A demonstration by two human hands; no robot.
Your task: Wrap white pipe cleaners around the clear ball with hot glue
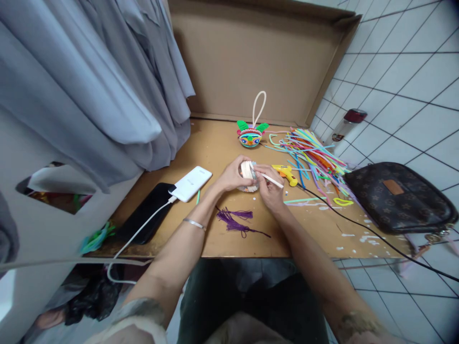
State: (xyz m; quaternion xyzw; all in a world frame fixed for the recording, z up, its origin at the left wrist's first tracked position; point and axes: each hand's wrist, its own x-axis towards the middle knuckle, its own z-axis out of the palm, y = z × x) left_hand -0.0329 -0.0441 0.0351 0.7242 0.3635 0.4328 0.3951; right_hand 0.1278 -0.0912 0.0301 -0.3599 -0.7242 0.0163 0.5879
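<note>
Head camera, looking forward-down, close over table (222, 143); single view.

A makeshift home craft corner: a glue-spattered counter (222, 239) lined with cardboard (251, 57), pipe cleaners (311, 153) and a glue gun (285, 173) right of the fingers, white tiled walls (405, 81).

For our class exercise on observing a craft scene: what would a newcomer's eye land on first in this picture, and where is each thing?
First, the two hands at the table's middle: the left hand cups a small round cream piece, and the right hand holds a white stick against it. Next, the bright heap of coloured pipe cleaners to the right, beside a yellow glue gun. Behind the hands sits a colourful little ornament with a white loop.
</note>
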